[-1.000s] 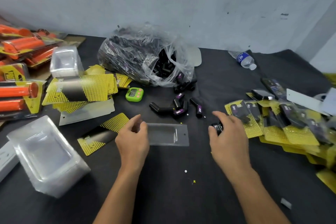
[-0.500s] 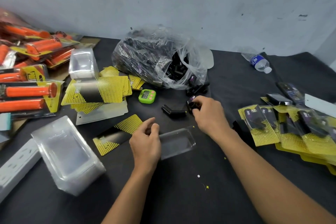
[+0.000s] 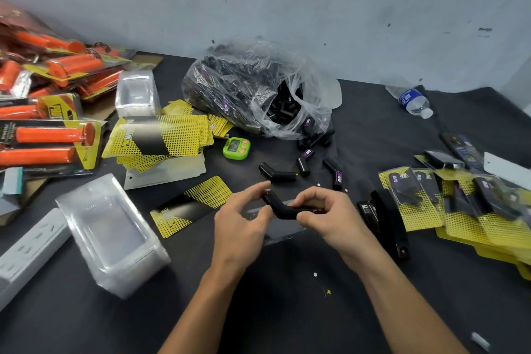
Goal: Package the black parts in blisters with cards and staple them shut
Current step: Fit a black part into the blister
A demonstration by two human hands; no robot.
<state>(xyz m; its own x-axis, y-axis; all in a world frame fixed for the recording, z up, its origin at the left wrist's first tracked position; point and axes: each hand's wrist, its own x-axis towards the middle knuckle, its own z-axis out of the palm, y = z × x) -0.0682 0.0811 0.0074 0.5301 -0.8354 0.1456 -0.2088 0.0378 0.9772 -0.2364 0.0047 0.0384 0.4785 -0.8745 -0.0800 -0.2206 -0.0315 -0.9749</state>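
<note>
pinching one black part (image 3: 280,208) between left hand (image 3: 240,220) and right hand (image 3: 333,220) over an unfilled blister (image 3: 283,230) mid-frame, finished packs (image 3: 413,201) piled right, card (image 3: 191,203) and stapling apparently pending

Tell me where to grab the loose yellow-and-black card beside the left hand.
Pinch the card by its far right yellow end, coming from the right with the left hand: it lies flat, and that end is uncovered and probably nearest.

Clear blister (image 3: 283,229): mostly hidden from me beneath left hand (image 3: 241,224) and right hand (image 3: 333,221), centre frame. Black part (image 3: 280,210): right end buried in right fingers. Power strip (image 3: 28,250): cut off, left edge. Finished packs (image 3: 485,210): run off right edge. Green timer (image 3: 236,148): digits too small for me to read.
</note>
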